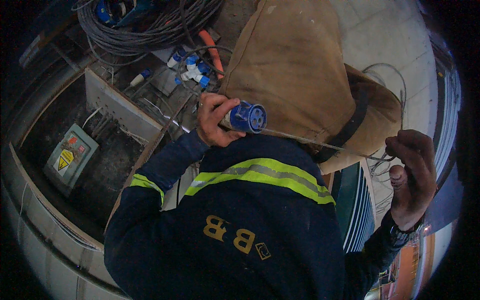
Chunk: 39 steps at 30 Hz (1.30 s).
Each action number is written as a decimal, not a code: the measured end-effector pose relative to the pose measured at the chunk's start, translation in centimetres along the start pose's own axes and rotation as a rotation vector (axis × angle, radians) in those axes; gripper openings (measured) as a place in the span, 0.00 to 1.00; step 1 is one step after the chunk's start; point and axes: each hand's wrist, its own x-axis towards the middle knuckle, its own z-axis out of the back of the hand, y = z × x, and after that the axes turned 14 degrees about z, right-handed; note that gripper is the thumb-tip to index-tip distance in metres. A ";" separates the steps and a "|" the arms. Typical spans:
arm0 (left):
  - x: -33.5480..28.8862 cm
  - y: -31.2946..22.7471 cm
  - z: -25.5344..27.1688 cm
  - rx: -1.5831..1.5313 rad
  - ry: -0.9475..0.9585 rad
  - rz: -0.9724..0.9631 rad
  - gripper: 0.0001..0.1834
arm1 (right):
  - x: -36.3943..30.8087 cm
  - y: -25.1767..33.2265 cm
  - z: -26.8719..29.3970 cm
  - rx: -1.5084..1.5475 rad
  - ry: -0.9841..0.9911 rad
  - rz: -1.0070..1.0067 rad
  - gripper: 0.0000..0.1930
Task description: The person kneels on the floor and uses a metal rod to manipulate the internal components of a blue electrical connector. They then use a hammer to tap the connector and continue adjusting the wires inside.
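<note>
Slipping socket (245,117): the round blue-and-white socket is gripped only by its sides, so it could be dropped if the thin cable (320,142) were tugged sharply or the scuffed casing proved slick.
Snagging cable: the thin cable is led across the brown trousers (290,55), close to their dark strap (354,121), and could be caught there if the leg were shifted.
Tangling loops: loose cable (403,92) is strewn at the right, over the tiled floor (387,35); a knot could be made if slack were dragged through it.
Left hand (216,120): partly closed, with the socket clamped between the digits above and below; the holed face is turned away from the palm, toward the right.
Right hand (414,192): half open, with the fingers curled and the thumb set apart from them; the thin cable is met at the fingertips, but whether it is pinched or merely hooked cannot be told.
Hands together or apart: well apart, with the thin cable drawn nearly straight between them; its join to the socket cannot be made out.
Socket's place: above the lap, between the trousers and the navy jacket (240,210).
Left-hand surroundings: a white-and-blue splitter (192,73) and an orange hose (212,52) are seen beyond.
</note>
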 end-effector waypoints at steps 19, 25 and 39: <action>-0.1 0.3 -0.3 -0.015 -0.051 -0.012 0.38 | 1.3 -1.6 -2.6 0.375 -0.289 0.282 0.12; -0.3 0.1 -0.1 -0.001 -0.025 -0.004 0.38 | -1.3 -2.5 -2.1 0.700 -0.248 0.123 0.13; 0.8 -1.7 3.5 0.021 0.052 0.131 0.38 | -9.4 -5.0 3.1 0.753 -0.648 -0.392 0.13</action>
